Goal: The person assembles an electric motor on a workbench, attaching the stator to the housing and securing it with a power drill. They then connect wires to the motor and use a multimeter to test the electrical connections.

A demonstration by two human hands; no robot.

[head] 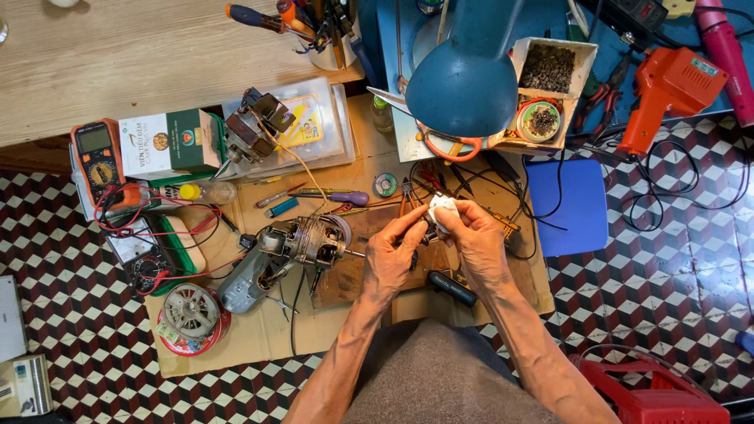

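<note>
Cardboard (259, 330) covers a checkered tile floor (667, 259), strewn with tools. Both hands, left (390, 263) and right (477, 243), pinch a small white wad (441, 210) above a wooden board (353, 275), beside a motor (294, 243).

place: repair workshop | signs: multimeter (96, 153), motor (302, 239), glue gun (667, 90)

At my ten o'clock I see an orange multimeter (96, 161) with a grey rectangular screen, and just at its three o'clock a white-and-green carton (168, 142) lying flat. At eleven o'clock I count a clear plastic case (326, 126) with a yellow label; at one o'clock, an open white cardboard box (550, 71).
</note>
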